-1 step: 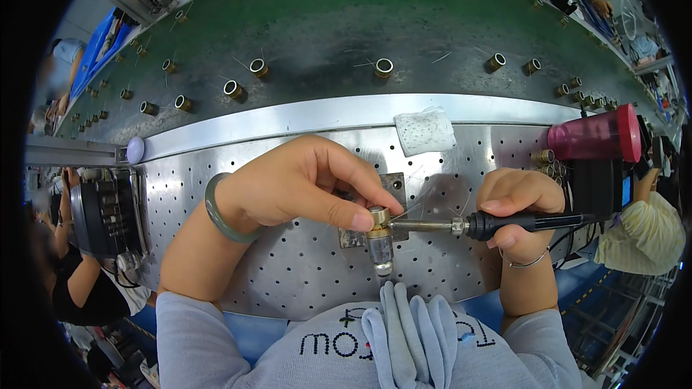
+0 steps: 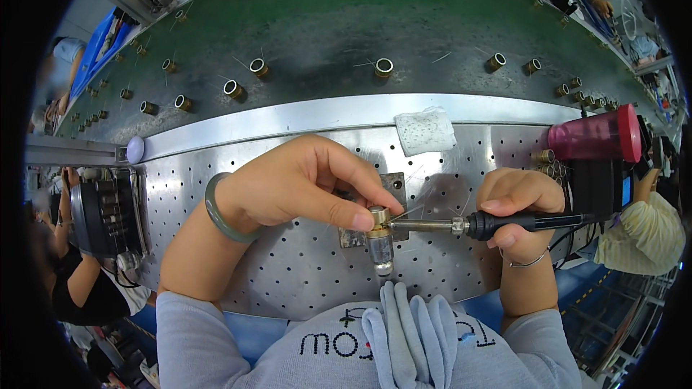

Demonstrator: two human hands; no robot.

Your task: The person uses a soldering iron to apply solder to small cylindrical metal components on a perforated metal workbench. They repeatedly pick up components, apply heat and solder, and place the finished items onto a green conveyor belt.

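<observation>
Watching remotely, I see the left hand [image 2: 292, 184] pinching a metal cylinder [image 2: 380, 246] above the table [image 2: 288, 266], while the right hand [image 2: 525, 198] curls closed around a black soldering iron [image 2: 483, 226], tip at the cylinder's side.

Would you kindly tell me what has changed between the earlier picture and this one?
Nothing has visibly changed. The left hand still pinches the small metal cylinder, the right hand still holds the black-handled tool with its shaft toward that cylinder, and the pink container stays put.
</observation>
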